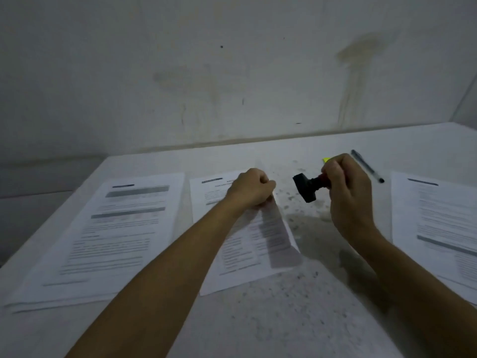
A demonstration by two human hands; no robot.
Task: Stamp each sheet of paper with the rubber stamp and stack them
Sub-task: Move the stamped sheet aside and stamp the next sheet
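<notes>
While the worktop carries a stack left of the left hand and 1 sheet right of the right hand, the step looks like moving the middle sheet: the left hand pinches its lifted right edge. The right hand grips the stamp, tilted sideways between both hands, off the paper. Next, probably: lay the sheet on the stack. A pen lies beyond.

I am seeing my left hand pinching the lifted right edge of the middle sheet on the bench. My right hand is gripping the rubber stamp sideways above the bench, a pen lying just beyond.
</notes>
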